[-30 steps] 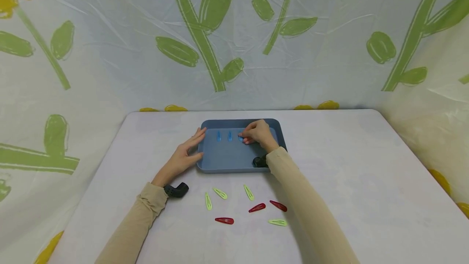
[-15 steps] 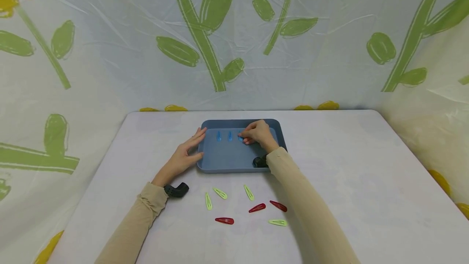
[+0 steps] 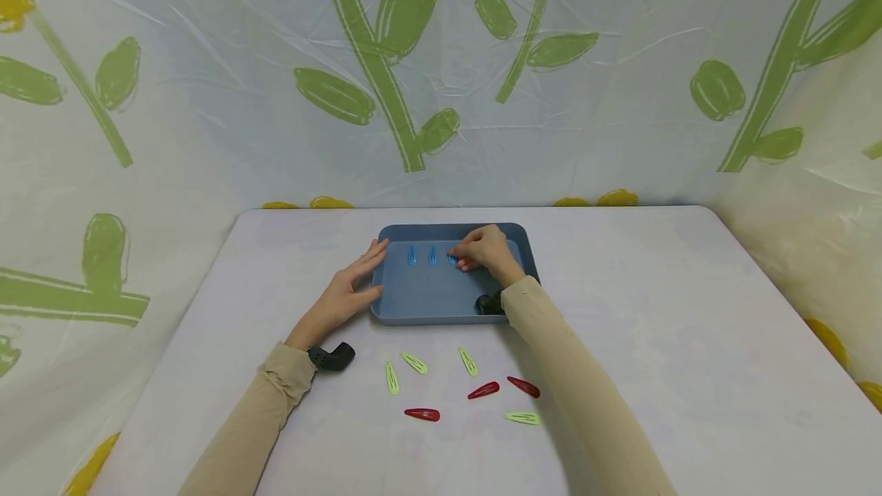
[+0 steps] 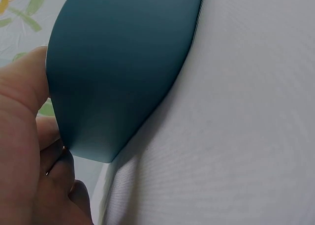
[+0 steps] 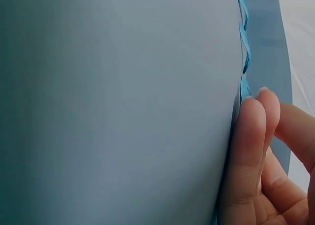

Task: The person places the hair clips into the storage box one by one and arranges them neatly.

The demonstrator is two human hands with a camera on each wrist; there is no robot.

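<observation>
A blue-grey tray (image 3: pixel 427 297) lies on the table. In its far part two blue snap hair clips (image 3: pixel 412 255) stand side by side, lengthwise to me. My right hand (image 3: pixel 485 249) pinches a third blue hair clip (image 3: pixel 452 256) to their right, its fingers hiding most of it. In the right wrist view that hair clip (image 5: pixel 244 88) shows just past the fingertips, in line with the others. My left hand (image 3: pixel 342 293) rests against the tray's left side, fingers extended; the left wrist view shows it touching the tray wall (image 4: pixel 118 72).
In front of the tray, several light green hair clips (image 3: pixel 392 378) and three red hair clips (image 3: pixel 423 415) lie scattered on the white table (image 3: pixel 641 312). A flower-patterned curtain (image 3: pixel 524 144) hangs behind the table and along its sides.
</observation>
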